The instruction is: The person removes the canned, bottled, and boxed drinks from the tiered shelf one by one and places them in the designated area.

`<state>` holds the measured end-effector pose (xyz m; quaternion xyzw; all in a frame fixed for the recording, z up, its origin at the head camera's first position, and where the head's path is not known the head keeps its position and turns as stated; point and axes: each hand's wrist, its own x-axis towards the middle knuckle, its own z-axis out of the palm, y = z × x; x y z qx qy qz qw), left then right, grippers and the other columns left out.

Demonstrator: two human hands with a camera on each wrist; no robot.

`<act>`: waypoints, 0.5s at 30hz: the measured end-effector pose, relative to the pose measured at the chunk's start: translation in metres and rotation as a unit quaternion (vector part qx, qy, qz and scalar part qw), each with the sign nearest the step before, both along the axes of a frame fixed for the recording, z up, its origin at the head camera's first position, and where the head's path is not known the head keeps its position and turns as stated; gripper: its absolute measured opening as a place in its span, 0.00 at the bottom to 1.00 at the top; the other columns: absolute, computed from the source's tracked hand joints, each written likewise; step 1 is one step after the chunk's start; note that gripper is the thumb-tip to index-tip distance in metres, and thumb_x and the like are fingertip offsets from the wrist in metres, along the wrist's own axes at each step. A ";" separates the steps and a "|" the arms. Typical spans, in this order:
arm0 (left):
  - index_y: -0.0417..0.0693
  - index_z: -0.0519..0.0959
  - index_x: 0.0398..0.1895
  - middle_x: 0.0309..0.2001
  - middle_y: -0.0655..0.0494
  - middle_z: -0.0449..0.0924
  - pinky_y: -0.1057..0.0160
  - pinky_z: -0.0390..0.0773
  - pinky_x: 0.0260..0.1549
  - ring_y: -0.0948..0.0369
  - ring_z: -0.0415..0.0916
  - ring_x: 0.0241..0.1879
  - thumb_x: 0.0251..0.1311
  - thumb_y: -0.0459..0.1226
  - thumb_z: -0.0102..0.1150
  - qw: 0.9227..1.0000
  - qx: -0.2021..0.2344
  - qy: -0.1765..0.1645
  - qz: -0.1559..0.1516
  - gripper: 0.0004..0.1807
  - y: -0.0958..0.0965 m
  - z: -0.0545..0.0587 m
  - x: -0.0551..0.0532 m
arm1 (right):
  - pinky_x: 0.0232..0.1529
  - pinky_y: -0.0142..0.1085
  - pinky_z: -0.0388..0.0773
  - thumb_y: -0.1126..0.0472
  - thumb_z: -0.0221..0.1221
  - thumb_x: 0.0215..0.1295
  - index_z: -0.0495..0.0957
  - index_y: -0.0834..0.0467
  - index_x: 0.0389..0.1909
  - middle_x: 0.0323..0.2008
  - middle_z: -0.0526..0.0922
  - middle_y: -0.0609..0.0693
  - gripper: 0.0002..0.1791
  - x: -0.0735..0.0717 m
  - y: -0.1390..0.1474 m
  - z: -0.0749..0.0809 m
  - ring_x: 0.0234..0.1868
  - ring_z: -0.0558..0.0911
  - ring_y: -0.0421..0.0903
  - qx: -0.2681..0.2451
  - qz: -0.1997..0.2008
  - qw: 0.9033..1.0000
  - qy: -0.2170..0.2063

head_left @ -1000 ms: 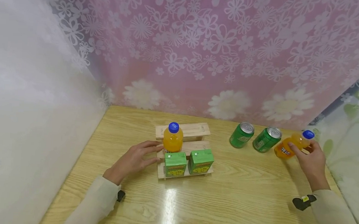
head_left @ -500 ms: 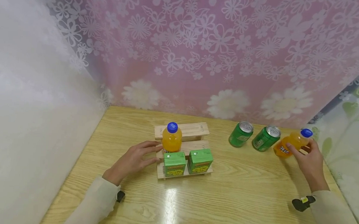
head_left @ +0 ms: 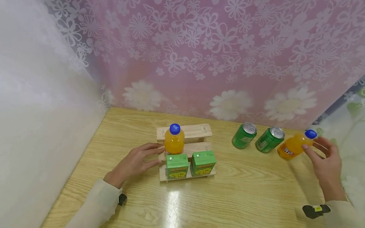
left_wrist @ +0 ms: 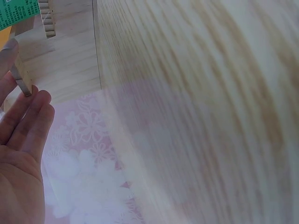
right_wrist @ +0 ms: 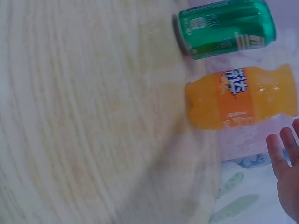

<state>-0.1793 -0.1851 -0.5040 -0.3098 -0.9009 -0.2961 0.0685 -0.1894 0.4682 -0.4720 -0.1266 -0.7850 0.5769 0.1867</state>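
A small stepped wooden rack (head_left: 200,130) bears an orange soda bottle (head_left: 174,141) with a blue cap, and two green drink cartons (head_left: 177,167) on its front step. My left hand (head_left: 133,164) touches the rack's left end with extended fingers; the left wrist view has the fingertips (left_wrist: 44,100) against the wood's edge. At the right, a second orange soda bottle (head_left: 293,145) stands upright beside two green cans (head_left: 270,140). My right hand (head_left: 328,163) is just right of this bottle, fingers loosely spread, and a gap shows between them in the right wrist view.
The other green can (head_left: 244,135) stands further left. A pink flowered curtain (head_left: 185,59) hangs behind the wooden table (head_left: 243,200). Pale walls (head_left: 30,119) close in the left and right sides.
My right hand has let go of the right-hand bottle and moved off to the right. That bottle remains standing by the cans. My left hand stays at the rack.
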 end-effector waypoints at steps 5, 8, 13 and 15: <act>0.52 0.84 0.71 0.70 0.49 0.82 0.48 0.85 0.67 0.49 0.82 0.68 0.68 0.44 0.76 1.000 -0.002 -0.001 0.002 0.28 0.000 0.000 0.000 | 0.52 0.09 0.75 0.67 0.68 0.74 0.74 0.46 0.72 0.59 0.78 0.31 0.30 0.000 -0.005 0.019 0.60 0.77 0.27 0.006 -0.022 0.999 0.025; 0.53 0.84 0.71 0.70 0.49 0.82 0.48 0.84 0.67 0.49 0.82 0.68 0.68 0.43 0.76 1.000 0.001 -0.002 0.000 0.28 0.000 0.000 0.000 | 0.54 0.09 0.75 0.67 0.68 0.74 0.74 0.50 0.74 0.59 0.79 0.32 0.31 0.000 -0.008 0.029 0.61 0.77 0.28 0.022 -0.036 0.999 0.031; 0.53 0.84 0.71 0.70 0.49 0.82 0.48 0.85 0.67 0.49 0.82 0.68 0.68 0.43 0.76 1.000 0.005 0.002 -0.003 0.28 0.000 0.000 0.001 | 0.57 0.11 0.76 0.66 0.69 0.73 0.74 0.53 0.76 0.62 0.77 0.31 0.32 -0.001 -0.022 0.045 0.61 0.77 0.28 0.079 -0.049 0.995 0.034; 0.53 0.84 0.71 0.70 0.49 0.82 0.48 0.85 0.67 0.49 0.83 0.68 0.68 0.43 0.76 1.000 0.006 0.002 -0.004 0.28 -0.001 0.000 0.000 | 0.61 0.13 0.75 0.66 0.69 0.73 0.74 0.54 0.76 0.63 0.76 0.31 0.32 -0.002 -0.030 0.050 0.63 0.76 0.29 0.098 -0.044 0.993 0.042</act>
